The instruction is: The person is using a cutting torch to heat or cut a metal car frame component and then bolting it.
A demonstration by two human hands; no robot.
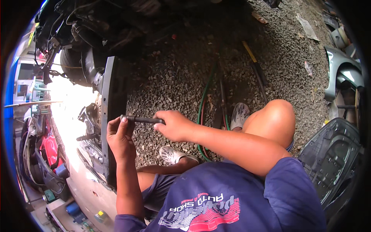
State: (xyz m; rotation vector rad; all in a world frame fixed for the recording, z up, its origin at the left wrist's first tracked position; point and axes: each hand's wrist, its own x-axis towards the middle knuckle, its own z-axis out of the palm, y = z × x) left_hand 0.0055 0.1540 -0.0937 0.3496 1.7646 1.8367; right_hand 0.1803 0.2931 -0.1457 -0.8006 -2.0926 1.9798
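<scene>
A short dark metal rod (143,120) lies level between my two hands, thicker toward its left end. My left hand (120,133) pinches that left end between thumb and fingers. Around the other end, the fingers of my right hand (174,125) are closed. Right behind my left hand stands a long grey metal bar (107,83) with a row of small holes along its face. Whether the rod or my fingers touch the bar I cannot tell.
Dark vehicle parts and a tyre (70,62) fill the upper left. Green hose (205,98) and a yellow-and-black handle (251,54) lie on the gravel (162,92). At right are a silver fender (331,73) and a black molded panel (328,158). My legs are bent close by.
</scene>
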